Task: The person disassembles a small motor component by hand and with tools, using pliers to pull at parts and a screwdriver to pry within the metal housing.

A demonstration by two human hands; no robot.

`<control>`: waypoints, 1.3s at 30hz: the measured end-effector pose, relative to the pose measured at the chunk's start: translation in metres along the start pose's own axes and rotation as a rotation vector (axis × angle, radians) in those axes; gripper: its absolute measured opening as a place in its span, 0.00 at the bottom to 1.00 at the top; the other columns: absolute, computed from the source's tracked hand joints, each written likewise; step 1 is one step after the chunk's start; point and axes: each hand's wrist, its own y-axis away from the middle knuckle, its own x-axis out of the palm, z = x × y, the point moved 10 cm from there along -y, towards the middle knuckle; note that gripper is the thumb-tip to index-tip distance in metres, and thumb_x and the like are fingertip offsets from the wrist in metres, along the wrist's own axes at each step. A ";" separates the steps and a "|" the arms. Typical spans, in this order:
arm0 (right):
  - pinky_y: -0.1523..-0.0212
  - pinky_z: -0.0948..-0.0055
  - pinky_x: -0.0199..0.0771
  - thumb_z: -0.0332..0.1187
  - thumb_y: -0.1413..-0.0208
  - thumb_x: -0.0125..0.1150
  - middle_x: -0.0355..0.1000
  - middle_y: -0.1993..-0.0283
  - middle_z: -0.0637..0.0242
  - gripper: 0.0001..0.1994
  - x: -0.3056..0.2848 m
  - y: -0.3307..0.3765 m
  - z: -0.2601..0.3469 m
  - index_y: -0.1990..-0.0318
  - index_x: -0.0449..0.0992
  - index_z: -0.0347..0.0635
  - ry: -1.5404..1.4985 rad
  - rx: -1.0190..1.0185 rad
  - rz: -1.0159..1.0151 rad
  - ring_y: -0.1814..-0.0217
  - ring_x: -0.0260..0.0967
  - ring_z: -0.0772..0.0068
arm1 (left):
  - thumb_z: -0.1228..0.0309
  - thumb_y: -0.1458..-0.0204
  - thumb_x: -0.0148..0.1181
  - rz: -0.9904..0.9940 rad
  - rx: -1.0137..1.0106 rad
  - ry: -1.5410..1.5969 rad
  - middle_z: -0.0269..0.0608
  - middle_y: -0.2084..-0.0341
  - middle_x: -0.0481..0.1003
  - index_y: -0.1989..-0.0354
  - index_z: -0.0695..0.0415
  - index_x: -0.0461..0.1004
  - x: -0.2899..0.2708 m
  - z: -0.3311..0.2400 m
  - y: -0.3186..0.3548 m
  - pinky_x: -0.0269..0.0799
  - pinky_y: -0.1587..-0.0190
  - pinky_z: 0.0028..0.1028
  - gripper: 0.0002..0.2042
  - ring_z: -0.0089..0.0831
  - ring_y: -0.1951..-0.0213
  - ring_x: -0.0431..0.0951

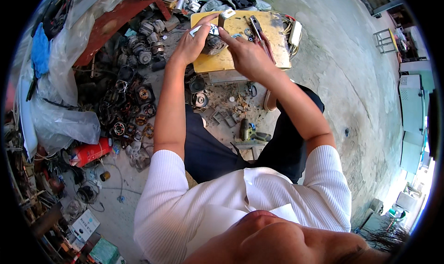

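A small white plate with dark cut-outs [211,29] is tilted above the yellow work board. My left hand [190,46] is closed around its left side. At its right edge is the index fingertip of my right hand [247,55], whose other fingers curl in and are partly hidden. Just under the plate sits a rough, dark, round block [214,45]. An upright metal post with a bright top [226,16] rises behind the fingers. Pliers with red handles [261,35] lie to the right of my right hand.
The yellow board [208,66] forms a low bench top. A cordless drill [245,130] stands on the floor between my legs. Motor parts [144,55] pile up at the left, near a red cylinder [90,153]. A white power strip [295,33] hangs at the board's right edge.
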 end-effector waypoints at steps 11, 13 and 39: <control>0.61 0.58 0.74 0.22 0.42 0.55 0.70 0.65 0.59 0.33 -0.032 0.000 -0.007 0.29 0.63 0.63 0.052 -0.191 -0.060 0.64 0.71 0.54 | 0.50 0.31 0.33 -0.065 -0.007 -0.067 0.45 0.34 0.65 0.28 0.56 0.58 -0.003 0.009 0.000 0.55 0.32 0.32 0.30 0.36 0.32 0.63; 0.57 0.59 0.72 0.23 0.40 0.55 0.70 0.67 0.59 0.29 -0.035 0.010 -0.004 0.31 0.67 0.58 0.023 -0.101 -0.102 0.64 0.70 0.54 | 0.43 0.33 0.31 -0.069 -0.012 -0.054 0.51 0.34 0.66 0.28 0.51 0.58 -0.002 0.008 0.001 0.58 0.33 0.36 0.33 0.47 0.33 0.64; 0.66 0.52 0.79 0.25 0.46 0.52 0.76 0.68 0.39 0.31 0.005 -0.001 0.032 0.34 0.58 0.21 0.024 0.162 -0.104 0.68 0.78 0.42 | 0.50 0.32 0.34 -0.091 -0.045 -0.099 0.47 0.36 0.68 0.33 0.56 0.65 -0.002 0.013 0.000 0.56 0.33 0.32 0.29 0.38 0.35 0.66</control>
